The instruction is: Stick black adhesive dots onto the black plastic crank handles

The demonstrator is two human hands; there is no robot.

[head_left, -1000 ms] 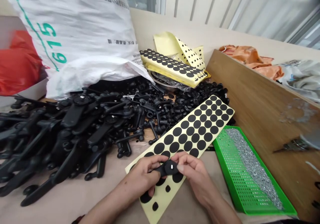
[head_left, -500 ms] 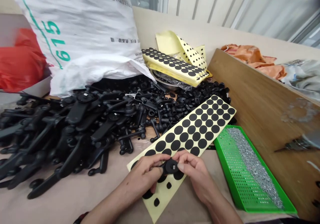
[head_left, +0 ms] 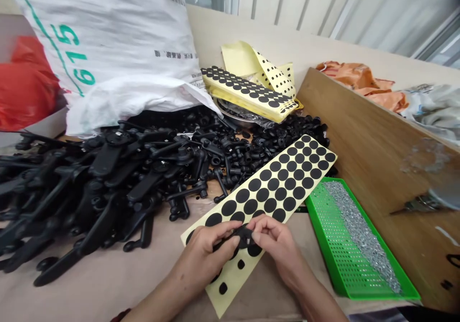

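Note:
A black plastic part with a round disc head [head_left: 244, 239] is held between my two hands, above the lower end of a pale yellow sheet [head_left: 233, 279] of round black stickers. My left hand [head_left: 210, 250] is closed around the part, its thumb on the near side of the disc. At the disc's right edge, the thumb and fingers of my right hand [head_left: 276, 240] pinch. Fingers cover much of the part, and whether a sticker is in them cannot be made out. Two small black dots [head_left: 240, 264] show on the sheet's lower end.
Black plastic handles [head_left: 108, 161] pile up at the left, with smaller black parts [head_left: 287, 132] behind the sheet. A green basket [head_left: 338, 259] holds small metal pieces [head_left: 362, 231]. A wooden board [head_left: 359, 154] leans at right. A white sack [head_left: 125, 39] and stacked sticker sheets [head_left: 247, 104] stand behind.
My left thumb has moved onto the disc and the part has tilted, so less of its face shows. My right hand stays pinched at its edge. The view has shifted slightly.

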